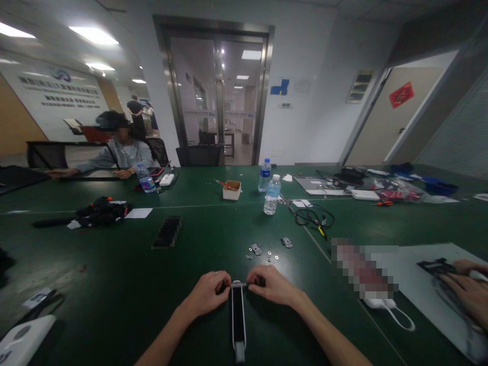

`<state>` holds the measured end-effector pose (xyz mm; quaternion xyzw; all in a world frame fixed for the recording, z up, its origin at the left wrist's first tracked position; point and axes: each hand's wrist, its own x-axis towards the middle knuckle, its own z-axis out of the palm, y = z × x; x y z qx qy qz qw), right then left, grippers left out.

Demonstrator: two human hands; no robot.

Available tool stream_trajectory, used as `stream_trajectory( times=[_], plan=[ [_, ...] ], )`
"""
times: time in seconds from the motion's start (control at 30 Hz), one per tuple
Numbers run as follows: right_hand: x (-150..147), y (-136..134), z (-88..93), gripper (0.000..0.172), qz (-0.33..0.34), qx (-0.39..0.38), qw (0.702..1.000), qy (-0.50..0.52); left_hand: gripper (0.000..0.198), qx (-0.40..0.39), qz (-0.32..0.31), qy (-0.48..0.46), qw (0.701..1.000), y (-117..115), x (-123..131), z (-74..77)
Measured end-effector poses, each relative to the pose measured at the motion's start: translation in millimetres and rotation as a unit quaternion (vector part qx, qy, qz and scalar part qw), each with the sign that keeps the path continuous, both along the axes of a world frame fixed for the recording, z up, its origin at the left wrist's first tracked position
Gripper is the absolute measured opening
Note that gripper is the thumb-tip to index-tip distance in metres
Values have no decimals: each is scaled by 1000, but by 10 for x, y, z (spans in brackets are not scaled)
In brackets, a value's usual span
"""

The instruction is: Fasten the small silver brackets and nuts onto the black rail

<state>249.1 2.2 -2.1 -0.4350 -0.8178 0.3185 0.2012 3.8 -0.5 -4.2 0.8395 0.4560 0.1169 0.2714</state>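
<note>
A long black bar with pale edges (238,317) lies on the green table (114,305), running from the near edge away to the two hands. The left hand (208,292) and the right hand (269,284) meet at its far end, each with fingers curled and pinched on that end from its own side, the bar's tip between them. Just beyond the right hand lie two small metal brackets (256,249) and a scatter of washers (269,255). Farther off, past the same hand, a black cable (310,216) is coiled, with two water bottles (271,194) and a small open box (232,189) behind. Well to the right, another person's hand (470,290) rests on a pale mat (427,284). Far left beyond the left hand, a seated person (118,150) leans on the table
</note>
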Motion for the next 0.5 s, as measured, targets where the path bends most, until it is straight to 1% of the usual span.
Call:
stream_trajectory(
  times=[0.1,0.33,0.5],
  plan=[
    [2,8,-19,11,3,-6,1000,4,11,4,-1,-4,1000,0,-2,-7],
    [-6,61,-108,12,21,15,1000,6,10,23,0,-9,1000,9,10,-41],
    [-19,65,-139,12,13,5,1000,22,11,21,4,-5,1000,-1,27,5]
  ],
)
